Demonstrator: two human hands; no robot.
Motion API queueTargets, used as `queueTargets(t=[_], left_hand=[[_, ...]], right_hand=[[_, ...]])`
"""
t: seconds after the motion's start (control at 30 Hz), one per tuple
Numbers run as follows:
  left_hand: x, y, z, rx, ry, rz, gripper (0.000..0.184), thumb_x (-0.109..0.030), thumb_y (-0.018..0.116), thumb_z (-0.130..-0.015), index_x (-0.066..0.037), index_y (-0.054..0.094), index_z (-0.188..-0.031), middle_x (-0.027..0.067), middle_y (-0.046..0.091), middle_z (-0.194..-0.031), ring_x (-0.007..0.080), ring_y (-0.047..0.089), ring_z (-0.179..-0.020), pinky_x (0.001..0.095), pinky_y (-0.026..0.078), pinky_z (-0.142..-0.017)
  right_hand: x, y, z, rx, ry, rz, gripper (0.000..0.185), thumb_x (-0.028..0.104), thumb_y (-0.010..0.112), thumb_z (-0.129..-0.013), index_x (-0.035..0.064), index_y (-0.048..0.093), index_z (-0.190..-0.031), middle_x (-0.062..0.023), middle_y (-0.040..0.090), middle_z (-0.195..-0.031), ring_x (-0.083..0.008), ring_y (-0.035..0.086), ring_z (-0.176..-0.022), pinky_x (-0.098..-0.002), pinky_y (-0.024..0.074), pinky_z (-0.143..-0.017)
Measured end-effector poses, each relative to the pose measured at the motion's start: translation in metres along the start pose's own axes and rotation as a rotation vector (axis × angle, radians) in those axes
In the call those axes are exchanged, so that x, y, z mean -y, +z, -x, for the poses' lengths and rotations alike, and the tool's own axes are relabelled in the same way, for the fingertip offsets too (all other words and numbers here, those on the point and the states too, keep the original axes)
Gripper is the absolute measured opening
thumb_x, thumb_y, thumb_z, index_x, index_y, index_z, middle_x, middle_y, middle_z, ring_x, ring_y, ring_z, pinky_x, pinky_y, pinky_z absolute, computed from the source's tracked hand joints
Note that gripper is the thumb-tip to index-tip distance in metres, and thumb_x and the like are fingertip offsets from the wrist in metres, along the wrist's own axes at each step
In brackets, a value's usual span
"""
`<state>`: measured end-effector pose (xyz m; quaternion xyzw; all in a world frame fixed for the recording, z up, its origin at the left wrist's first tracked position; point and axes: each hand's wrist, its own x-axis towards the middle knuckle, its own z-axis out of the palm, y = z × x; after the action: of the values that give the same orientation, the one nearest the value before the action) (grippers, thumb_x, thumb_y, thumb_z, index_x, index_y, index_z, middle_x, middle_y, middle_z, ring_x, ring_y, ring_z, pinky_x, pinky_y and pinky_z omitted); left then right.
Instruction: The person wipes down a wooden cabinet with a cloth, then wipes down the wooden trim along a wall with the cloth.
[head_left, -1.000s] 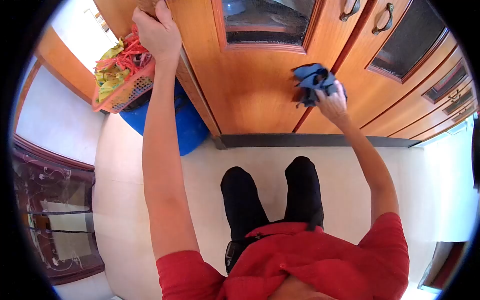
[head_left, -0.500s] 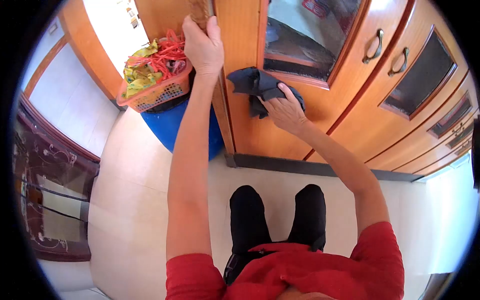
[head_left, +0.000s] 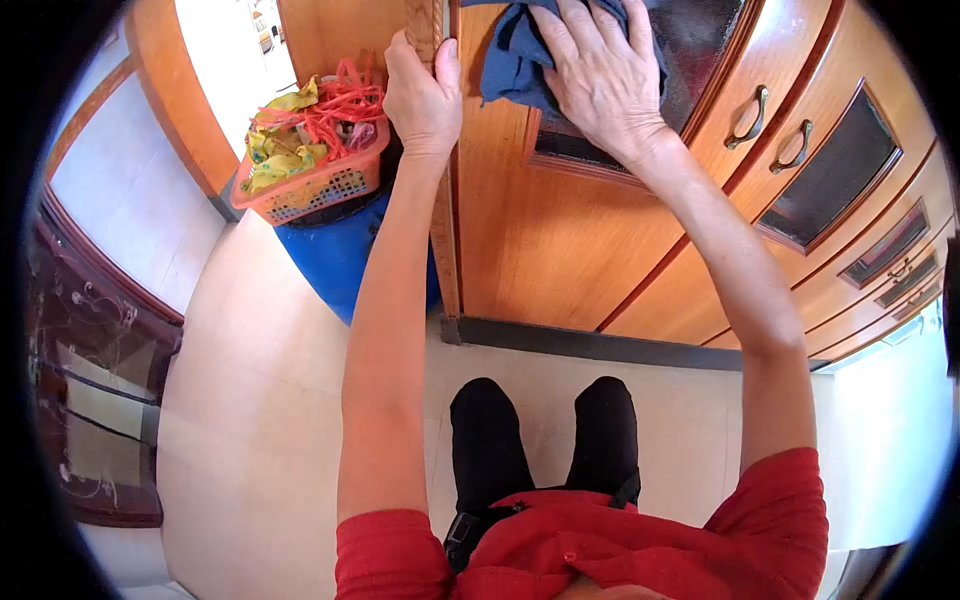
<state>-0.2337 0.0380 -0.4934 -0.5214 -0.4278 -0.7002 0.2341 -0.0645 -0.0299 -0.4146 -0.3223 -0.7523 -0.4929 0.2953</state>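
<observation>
My right hand (head_left: 610, 85) presses a dark blue cloth (head_left: 515, 65) against the upper part of a wooden cabinet door (head_left: 560, 240), over its dark glass panel (head_left: 690, 70). The fingers are spread across the cloth, which bunches out to the left of the hand and hides part of the panel's frame. My left hand (head_left: 425, 100) is closed around the upright wooden edge (head_left: 447, 210) at the left side of the cabinet, thumb up.
Left of my forearm, an orange plastic basket (head_left: 325, 185) with red strings (head_left: 340, 110) and yellow-green cloth (head_left: 285, 160) sits on a blue drum (head_left: 335, 255). More cabinet doors with metal handles (head_left: 748, 118) run to the right. A dark-framed glass piece (head_left: 100, 380) stands at far left.
My right hand has moved the cloth upward from the lower wood of the door to the glass panel, its fingers now spread wider. The left hand keeps its hold on the edge.
</observation>
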Motion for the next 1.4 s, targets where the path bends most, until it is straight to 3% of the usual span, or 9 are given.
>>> queueTargets(t=[0.1,0.5,0.77,0.83,0.97,1.0,1.13,1.3,1.4], left_hand=[[0.0,-0.001,0.0,-0.011,0.019,-0.032,0.048,-0.033,0.055,-0.084,0.001,0.039,-0.114,0.0203,0.053,-0.099,0.04,0.055,-0.084,0.0452,0.045,-0.067],[0.002,0.001,0.0,-0.031,0.052,-0.046,0.05,-0.032,0.056,-0.083,0.003,0.038,-0.113,0.0216,0.054,-0.094,0.0403,0.057,-0.078,0.0443,0.046,-0.062],[0.009,0.005,0.001,0.052,-0.057,-0.156,0.057,-0.033,0.049,-0.089,0.006,0.032,-0.127,0.0312,0.043,-0.121,0.0392,0.045,-0.111,0.0402,0.034,-0.095],[0.016,0.01,0.002,0.031,-0.028,-0.14,0.056,-0.031,0.048,-0.089,0.007,0.032,-0.126,0.0313,0.044,-0.119,0.0404,0.045,-0.111,0.0404,0.035,-0.094],[0.01,0.011,-0.001,-0.016,-0.016,-0.022,0.051,-0.024,0.046,-0.09,0.009,0.031,-0.126,0.0313,0.043,-0.119,0.0419,0.043,-0.111,0.0405,0.032,-0.096],[0.006,0.012,-0.004,-0.159,0.23,-0.071,0.048,-0.019,0.045,-0.089,0.009,0.031,-0.126,0.0302,0.038,-0.125,0.0418,0.038,-0.115,0.0414,0.028,-0.098],[-0.023,0.0,-0.003,-0.135,0.221,-0.12,0.05,-0.017,0.046,-0.088,0.007,0.029,-0.128,0.0278,0.03,-0.133,0.042,0.029,-0.123,0.0435,0.025,-0.101],[-0.084,0.014,0.026,0.179,0.461,-0.324,0.064,-0.036,0.054,-0.083,-0.007,0.029,-0.134,0.0232,0.023,-0.139,0.0391,0.02,-0.129,0.0553,0.016,-0.102],[-0.096,0.011,0.03,0.422,0.249,-0.074,0.061,-0.041,0.056,-0.079,-0.012,0.038,-0.13,0.0168,0.023,-0.141,0.0398,0.017,-0.13,0.0607,0.013,-0.1]], right_hand=[[0.015,0.03,0.022,-0.073,-0.066,0.027,0.042,0.016,0.055,-0.073,0.0079,0.053,-0.114,-0.0066,0.052,-0.11,-0.0137,0.053,-0.096,-0.0397,0.0198,-0.105],[0.064,0.078,0.21,0.63,-0.333,-0.225,0.034,0.016,0.046,-0.079,0.0112,0.054,-0.112,0.0008,0.056,-0.1,-0.0096,0.051,-0.098,-0.0376,0.0145,-0.11],[0.036,0.073,0.215,0.768,-0.369,-0.336,0.036,0.02,0.051,-0.078,0.0129,0.053,-0.113,-0.0002,0.058,-0.091,-0.0132,0.055,-0.091,-0.038,0.0153,-0.107],[0.042,0.074,0.187,0.419,-0.178,-0.321,0.042,0.023,0.053,-0.078,0.0133,0.051,-0.118,0.0006,0.06,-0.094,-0.0118,0.054,-0.095,-0.0383,0.0133,-0.107],[0.058,0.09,0.195,0.399,-0.151,-0.287,0.042,0.021,0.051,-0.079,0.0133,0.051,-0.12,0.0009,0.06,-0.1,-0.0104,0.054,-0.099,-0.0383,0.0129,-0.108],[0.063,0.097,0.208,0.455,-0.254,-0.325,0.04,0.019,0.05,-0.08,0.0126,0.053,-0.119,0.0013,0.06,-0.103,-0.0099,0.053,-0.101,-0.0382,0.013,-0.108],[0.073,0.129,0.311,0.541,-0.567,-0.196,0.037,0.018,0.04,-0.083,0.0107,0.055,-0.116,0.0025,0.058,-0.111,-0.0093,0.048,-0.11,-0.0388,0.0062,-0.112],[0.011,0.082,0.39,0.802,-0.794,-0.024,0.043,0.016,0.04,-0.08,0.0163,0.048,-0.122,0.0057,0.051,-0.121,-0.0078,0.042,-0.116,-0.0388,0.0093,-0.113],[-0.022,0.073,0.417,0.802,-0.715,-0.029,0.04,0.015,0.041,-0.079,0.0167,0.049,-0.119,0.0071,0.049,-0.122,-0.0072,0.042,-0.116,-0.0377,0.0114,-0.113]])
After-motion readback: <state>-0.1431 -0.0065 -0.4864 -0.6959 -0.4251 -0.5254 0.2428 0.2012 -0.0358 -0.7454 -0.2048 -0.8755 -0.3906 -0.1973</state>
